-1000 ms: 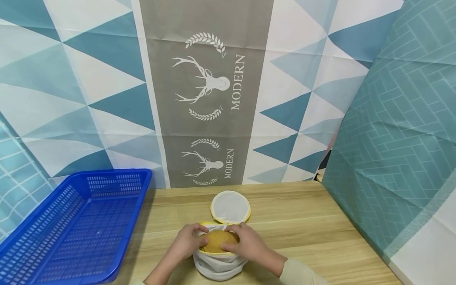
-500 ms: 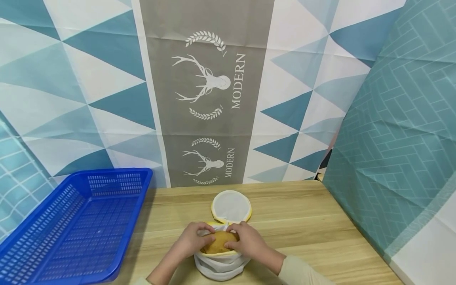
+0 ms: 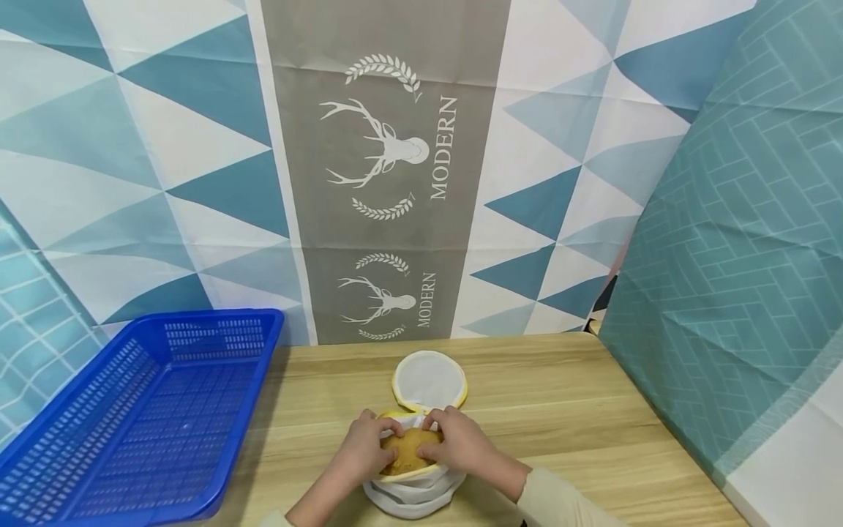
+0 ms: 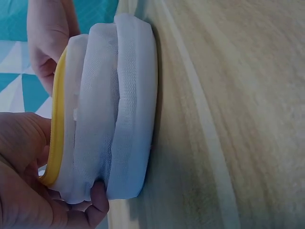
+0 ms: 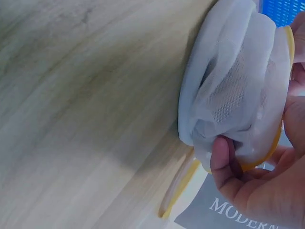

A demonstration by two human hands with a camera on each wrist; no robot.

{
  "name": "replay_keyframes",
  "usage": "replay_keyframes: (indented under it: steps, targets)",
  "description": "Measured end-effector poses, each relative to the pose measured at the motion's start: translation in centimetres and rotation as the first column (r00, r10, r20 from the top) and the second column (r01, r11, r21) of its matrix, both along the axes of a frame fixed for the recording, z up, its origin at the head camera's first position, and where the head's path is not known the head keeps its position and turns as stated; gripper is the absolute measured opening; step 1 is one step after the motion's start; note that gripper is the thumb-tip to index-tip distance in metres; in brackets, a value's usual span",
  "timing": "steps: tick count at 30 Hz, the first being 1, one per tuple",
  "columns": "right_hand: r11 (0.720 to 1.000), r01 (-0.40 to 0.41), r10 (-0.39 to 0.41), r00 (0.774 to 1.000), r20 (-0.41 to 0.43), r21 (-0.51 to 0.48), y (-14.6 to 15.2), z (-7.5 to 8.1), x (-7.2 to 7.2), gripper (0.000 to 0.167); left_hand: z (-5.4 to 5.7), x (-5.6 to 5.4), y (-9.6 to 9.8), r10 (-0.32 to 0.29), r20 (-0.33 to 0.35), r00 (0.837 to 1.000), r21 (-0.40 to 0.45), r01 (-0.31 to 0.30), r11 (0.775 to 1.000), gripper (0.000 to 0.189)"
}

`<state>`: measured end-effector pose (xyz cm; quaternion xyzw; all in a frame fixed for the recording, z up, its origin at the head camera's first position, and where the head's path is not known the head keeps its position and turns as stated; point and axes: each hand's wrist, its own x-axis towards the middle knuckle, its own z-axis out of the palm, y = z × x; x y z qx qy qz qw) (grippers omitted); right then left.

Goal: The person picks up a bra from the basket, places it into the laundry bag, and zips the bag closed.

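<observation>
In the head view a round white mesh laundry bag (image 3: 413, 499) with yellow trim sits on the table, its mouth facing up. A mustard-yellow rounded fabric piece (image 3: 410, 449) fills the opening. The round lid (image 3: 430, 379) lies folded back behind the bag. My left hand (image 3: 362, 450) grips the left side of the rim, thumb over the mustard piece. Opposite it, my right hand (image 3: 462, 444) holds the right side, thumb also inside. Both wrist views show fingers curled against the outside of the mesh wall (image 4: 102, 109), which bunches in soft folds (image 5: 233, 90).
A large blue plastic basket (image 3: 174, 432) stands on the left of the wood-grain table (image 3: 553, 410). Patterned sheets cover the back wall (image 3: 388, 219), and a teal sheet (image 3: 744, 278) hangs along the right side.
My left hand has shifted a little to the right, toward the right hand, bringing its side of the rim along. Less of the mustard piece's width shows between the hands. The right hand barely moves.
</observation>
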<state>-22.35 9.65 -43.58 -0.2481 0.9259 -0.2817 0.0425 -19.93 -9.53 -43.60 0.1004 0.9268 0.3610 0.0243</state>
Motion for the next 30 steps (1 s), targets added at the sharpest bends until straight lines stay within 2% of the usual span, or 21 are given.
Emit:
replay_keyframes:
  steps: [4,8,12,16,21,26,30]
  targets:
    - [0.998,-0.031,0.032,0.999,0.025,-0.045,0.7,0.2,0.0,0.031,-0.1,0.2,0.1,0.006,-0.011,1.0,-0.001,-0.006,1.0,0.019]
    - [0.993,-0.095,0.099,0.994,0.043,-0.074,1.5,0.8,0.2,0.034,-0.1,0.2,0.1,0.007,-0.016,1.0,-0.001,-0.007,1.0,0.02]
    - [0.981,-0.195,0.195,0.979,0.058,-0.015,1.9,1.3,0.4,0.034,0.0,0.1,0.1,0.018,-0.015,1.0,-0.008,-0.018,1.0,0.02]
    - [0.966,-0.256,0.254,0.966,0.047,0.035,2.0,1.6,0.3,0.027,-0.1,0.2,0.2,0.027,-0.016,1.0,-0.008,-0.027,1.0,0.02]
    - [0.968,-0.251,0.25,0.968,0.023,0.019,2.1,1.7,0.0,0.017,-0.3,0.2,0.3,0.033,-0.027,0.999,-0.014,-0.034,0.999,0.02]
    - [0.979,-0.197,0.201,0.977,0.066,-0.058,2.2,1.7,-0.4,0.019,-0.5,0.1,0.4,0.026,-0.044,0.999,-0.036,-0.028,0.999,0.018]
    - [0.986,-0.15,0.155,0.985,0.07,-0.07,2.2,1.8,-0.5,0.021,-0.5,0.1,0.3,0.02,-0.054,0.998,-0.043,-0.023,0.999,0.018]
